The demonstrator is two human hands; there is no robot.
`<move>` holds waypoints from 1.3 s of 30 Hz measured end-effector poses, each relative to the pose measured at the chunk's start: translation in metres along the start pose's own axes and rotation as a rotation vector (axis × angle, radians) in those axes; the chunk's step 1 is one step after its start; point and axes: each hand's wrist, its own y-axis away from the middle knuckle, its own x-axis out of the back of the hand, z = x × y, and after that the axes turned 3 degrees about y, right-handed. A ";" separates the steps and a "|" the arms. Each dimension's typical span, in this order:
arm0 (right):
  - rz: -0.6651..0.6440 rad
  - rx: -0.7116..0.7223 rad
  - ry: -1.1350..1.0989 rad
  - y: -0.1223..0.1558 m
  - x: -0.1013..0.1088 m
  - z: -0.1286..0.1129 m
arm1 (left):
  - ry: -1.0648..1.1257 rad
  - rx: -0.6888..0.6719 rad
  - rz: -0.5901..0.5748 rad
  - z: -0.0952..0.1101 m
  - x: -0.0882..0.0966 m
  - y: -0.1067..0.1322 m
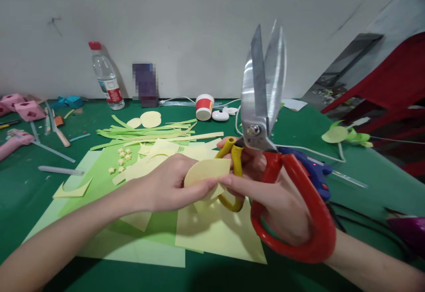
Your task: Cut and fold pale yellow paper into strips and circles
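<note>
Between my hands is a pale yellow piece of paper with a curved edge and a corner. My left hand is closed on it, thumb on top. My right hand carries large metal scissors, with one red and one yellow handle. Their blades point up, slightly apart, away from the paper. My right thumb also presses the paper's edge beside my left thumb; the other right fingers are partly hidden behind the handles. Below lie yellow sheets and green sheets.
Small paper stars, green strips and pale discs lie behind my left hand. A water bottle, a paper cup and a white case stand farther back. A blue glue gun with cords is at right.
</note>
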 end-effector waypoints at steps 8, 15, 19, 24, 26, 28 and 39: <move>-0.017 0.001 0.053 0.002 0.002 -0.009 | 0.210 0.077 -0.024 -0.001 -0.002 0.004; -0.010 0.042 0.057 0.001 0.003 -0.006 | 0.243 0.052 0.005 -0.002 -0.001 0.006; -0.026 -0.002 -0.028 0.002 0.002 -0.002 | 0.306 0.080 0.025 -0.003 -0.001 0.007; -0.052 0.037 0.007 0.001 0.002 -0.007 | 0.376 0.128 -0.001 -0.001 -0.001 0.007; -0.065 0.045 0.073 0.000 0.003 -0.009 | 0.372 0.121 -0.029 0.000 -0.002 0.006; -0.063 0.040 0.089 0.001 0.003 -0.009 | 0.360 0.112 -0.040 0.000 -0.003 0.006; 0.008 0.058 0.015 0.004 0.002 -0.010 | 0.136 -0.113 0.032 -0.005 -0.004 0.006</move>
